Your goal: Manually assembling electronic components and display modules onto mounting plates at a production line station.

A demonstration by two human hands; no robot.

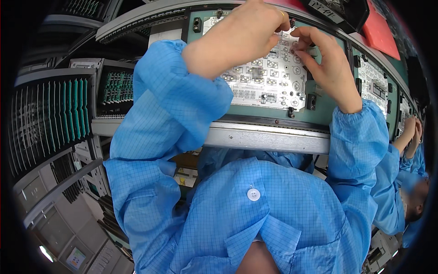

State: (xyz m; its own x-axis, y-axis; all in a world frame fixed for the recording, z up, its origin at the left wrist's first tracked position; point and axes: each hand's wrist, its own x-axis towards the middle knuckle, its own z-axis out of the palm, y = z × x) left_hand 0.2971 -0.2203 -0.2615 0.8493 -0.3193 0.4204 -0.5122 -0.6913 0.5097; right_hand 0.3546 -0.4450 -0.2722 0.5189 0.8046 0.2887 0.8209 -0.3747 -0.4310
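A white circuit board [248,93] lies in a green carrier [255,112] in front of me, with small parts standing on it. My left hand [255,29] reaches across the board's upper part, fingers curled in and a ring on one. Its fingertips are partly hidden, so what they hold cannot be seen. Over the board's right side is my right hand [325,61], thumb and fingers bent together close to the surface. Anything between those fingertips is too small to name. Black clips [291,112] sit along the board's edge.
A metal rail [269,139] runs along the near side of the line. Racks of green boards [50,121] stand at left. A black bin [340,13] and a red sheet [382,32] are at upper right. More carriers [374,84] and co-workers' hands [412,132] appear at right.
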